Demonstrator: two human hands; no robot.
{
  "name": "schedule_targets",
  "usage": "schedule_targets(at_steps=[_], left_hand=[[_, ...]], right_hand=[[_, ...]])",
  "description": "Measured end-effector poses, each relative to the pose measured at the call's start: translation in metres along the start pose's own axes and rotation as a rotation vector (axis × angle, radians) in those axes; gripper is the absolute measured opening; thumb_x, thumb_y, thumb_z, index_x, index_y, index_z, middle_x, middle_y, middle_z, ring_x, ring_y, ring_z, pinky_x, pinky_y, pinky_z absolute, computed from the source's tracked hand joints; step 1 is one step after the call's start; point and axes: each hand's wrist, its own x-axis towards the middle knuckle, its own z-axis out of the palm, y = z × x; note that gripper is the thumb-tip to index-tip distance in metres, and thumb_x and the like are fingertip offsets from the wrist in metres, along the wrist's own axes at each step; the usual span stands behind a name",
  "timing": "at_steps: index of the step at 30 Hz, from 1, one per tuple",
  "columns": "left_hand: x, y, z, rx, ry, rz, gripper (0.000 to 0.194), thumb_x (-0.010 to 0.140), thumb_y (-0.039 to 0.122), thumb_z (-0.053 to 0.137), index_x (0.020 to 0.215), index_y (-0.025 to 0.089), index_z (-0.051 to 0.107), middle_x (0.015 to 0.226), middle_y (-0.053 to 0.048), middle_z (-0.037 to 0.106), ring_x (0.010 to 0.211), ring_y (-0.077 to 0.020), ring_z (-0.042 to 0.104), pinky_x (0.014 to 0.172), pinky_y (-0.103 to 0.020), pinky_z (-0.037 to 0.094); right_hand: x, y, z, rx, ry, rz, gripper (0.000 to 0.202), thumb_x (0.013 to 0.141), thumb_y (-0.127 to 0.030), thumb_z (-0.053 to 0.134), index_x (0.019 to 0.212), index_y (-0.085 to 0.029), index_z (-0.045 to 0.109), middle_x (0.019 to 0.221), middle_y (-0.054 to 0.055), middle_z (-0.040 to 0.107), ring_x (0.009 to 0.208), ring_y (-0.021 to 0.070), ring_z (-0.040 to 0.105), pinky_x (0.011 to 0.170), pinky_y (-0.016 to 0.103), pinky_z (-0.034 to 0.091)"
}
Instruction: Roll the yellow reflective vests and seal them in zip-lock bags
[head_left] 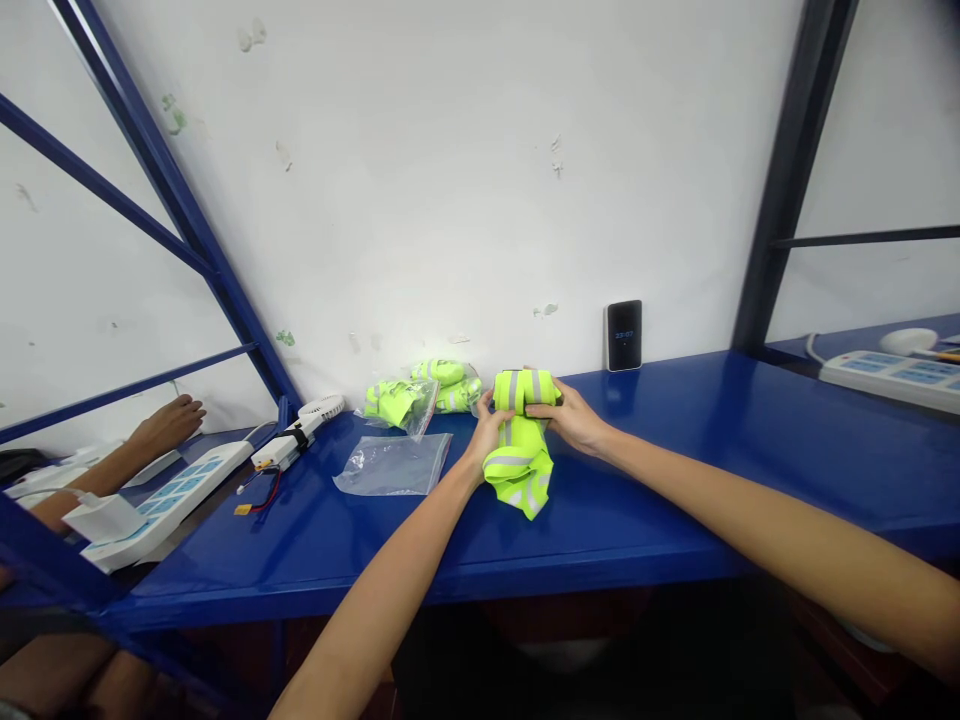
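Note:
A neon-yellow reflective vest (521, 460) with silver-grey stripes is partly rolled up between my two hands. Its loose end hangs toward me over the blue table. My left hand (487, 435) grips the roll from its left side, thumb up along the fabric. From the right, my right hand (576, 415) holds the other end of the roll, fingers behind it. To the left of my left hand lies a flat clear plastic bag (394, 466). Behind that bag are packed yellow vests (397, 402) in clear bags, against the wall.
The blue table (675, 450) meets a white wall. A dark-screened device (624, 336) leans there. At left are a white fan (321, 408), a battery pack with wires (274, 455) and a power strip (180, 500). Another person's hand (171, 428) is beyond the left frame post.

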Motion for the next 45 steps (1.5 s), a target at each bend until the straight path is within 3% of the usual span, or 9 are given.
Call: schedule_targets(at_steps=[6, 10, 17, 21, 26, 32, 35, 40, 45], left_hand=[[-0.019, 0.019, -0.002, 0.090, -0.172, -0.233, 0.068, 0.080, 0.035, 0.064, 0.139, 0.025, 0.033, 0.102, -0.006, 0.064, 0.075, -0.0173, 0.065, 0.064, -0.027, 0.049], [-0.025, 0.023, -0.003, 0.139, -0.316, -0.288, 0.076, 0.073, 0.030, 0.074, 0.139, 0.026, 0.035, 0.107, -0.007, 0.064, 0.074, -0.0161, 0.065, 0.064, -0.027, 0.050], [-0.020, 0.025, -0.005, -0.091, -0.195, -0.088, 0.083, 0.074, 0.032, 0.074, 0.143, 0.032, 0.029, 0.111, -0.006, 0.062, 0.081, -0.0158, 0.066, 0.069, -0.027, 0.051], [-0.016, 0.023, -0.009, -0.114, -0.183, 0.091, 0.095, 0.064, 0.019, 0.080, 0.144, 0.032, 0.029, 0.110, -0.003, 0.059, 0.092, -0.0134, 0.064, 0.088, -0.028, 0.048], [-0.017, 0.015, -0.010, 0.245, -0.236, 0.351, 0.103, 0.062, 0.017, 0.081, 0.147, 0.038, 0.026, 0.138, -0.007, 0.043, 0.120, -0.0224, 0.050, 0.104, -0.038, 0.038], [-0.024, 0.021, -0.013, 0.735, -0.137, 0.617, 0.052, 0.080, 0.035, 0.067, 0.131, 0.030, 0.057, 0.139, -0.010, 0.042, 0.129, -0.0319, 0.035, 0.115, -0.046, 0.016], [-0.026, 0.028, -0.018, 0.857, -0.100, 0.626, 0.050, 0.075, 0.036, 0.072, 0.125, 0.032, 0.062, 0.137, -0.009, 0.045, 0.134, -0.0353, 0.026, 0.115, -0.050, 0.007], [-0.027, 0.033, -0.024, 0.781, -0.216, 0.581, 0.051, 0.075, 0.034, 0.073, 0.125, 0.030, 0.062, 0.141, -0.008, 0.046, 0.136, -0.0324, 0.030, 0.116, -0.046, 0.008], [-0.022, 0.028, -0.026, 0.556, -0.268, 0.427, 0.041, 0.080, 0.036, 0.067, 0.119, 0.024, 0.066, 0.130, -0.008, 0.059, 0.128, -0.0303, 0.045, 0.115, -0.041, 0.021]], right_hand=[[0.014, 0.004, -0.020, -0.276, 0.169, -0.234, 0.055, 0.065, -0.018, 0.072, 0.120, -0.023, 0.064, 0.111, 0.003, 0.069, 0.102, 0.0240, 0.062, 0.088, 0.037, 0.050], [0.016, 0.001, -0.031, -0.511, 0.172, -0.374, 0.045, 0.069, -0.015, 0.065, 0.113, -0.024, 0.068, 0.119, 0.005, 0.065, 0.113, 0.0256, 0.057, 0.100, 0.042, 0.043], [0.012, -0.006, -0.038, -0.753, 0.136, -0.433, 0.044, 0.071, -0.009, 0.053, 0.107, -0.028, 0.072, 0.132, 0.005, 0.050, 0.125, 0.0248, 0.048, 0.108, 0.043, 0.036], [0.013, 0.002, -0.045, -0.810, 0.176, -0.370, 0.047, 0.066, -0.006, 0.051, 0.104, -0.024, 0.072, 0.136, 0.005, 0.048, 0.127, 0.0252, 0.047, 0.111, 0.042, 0.032], [0.013, 0.007, -0.039, -0.739, 0.117, -0.202, 0.042, 0.062, -0.010, 0.052, 0.097, -0.021, 0.072, 0.141, 0.004, 0.049, 0.129, 0.0292, 0.044, 0.110, 0.041, 0.032], [0.008, 0.001, -0.029, -0.473, -0.083, 0.015, 0.026, 0.069, -0.020, 0.051, 0.087, -0.019, 0.069, 0.076, 0.001, 0.065, 0.077, 0.0221, 0.061, 0.073, 0.032, 0.048], [0.003, -0.005, -0.027, -0.448, -0.230, 0.014, 0.020, 0.072, -0.028, 0.063, 0.088, -0.018, 0.069, 0.076, 0.000, 0.064, 0.074, 0.0199, 0.059, 0.068, 0.029, 0.047], [-0.007, -0.012, -0.019, -0.450, -0.424, 0.020, 0.036, 0.073, -0.038, 0.072, 0.102, -0.019, 0.065, 0.095, 0.002, 0.066, 0.086, 0.0204, 0.061, 0.079, 0.031, 0.048], [-0.010, -0.004, -0.012, -0.570, -0.298, -0.049, 0.088, 0.057, -0.032, 0.085, 0.136, -0.024, 0.047, 0.132, 0.009, 0.055, 0.117, 0.0276, 0.054, 0.100, 0.041, 0.043]])
